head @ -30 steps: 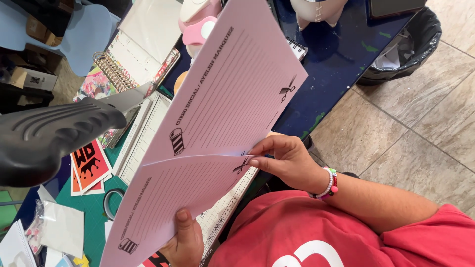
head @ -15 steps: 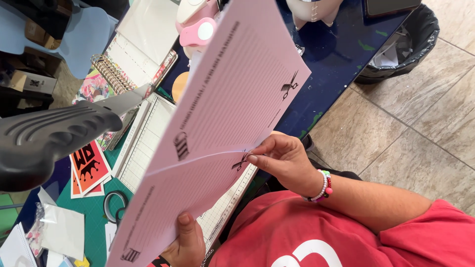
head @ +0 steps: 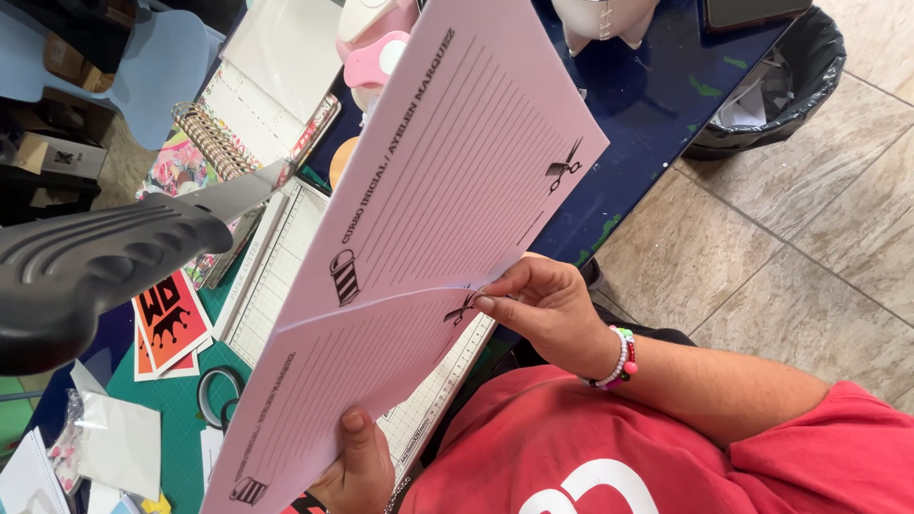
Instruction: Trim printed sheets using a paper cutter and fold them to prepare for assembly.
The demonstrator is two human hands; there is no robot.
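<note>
Crowded desk (head: 657, 105) — both hands (head: 547, 309) pinch pink sheet (head: 428, 228) edges, probably creased.

The pink sheet (head: 419, 257) hides most of the cutting board (head: 276, 276) and the middle of the table (head: 657, 105). The left hand (head: 357, 466) shows only its thumb; its fingers lie behind the sheet. The black handle (head: 86, 266) is blurred and cut off by the left edge.
</note>
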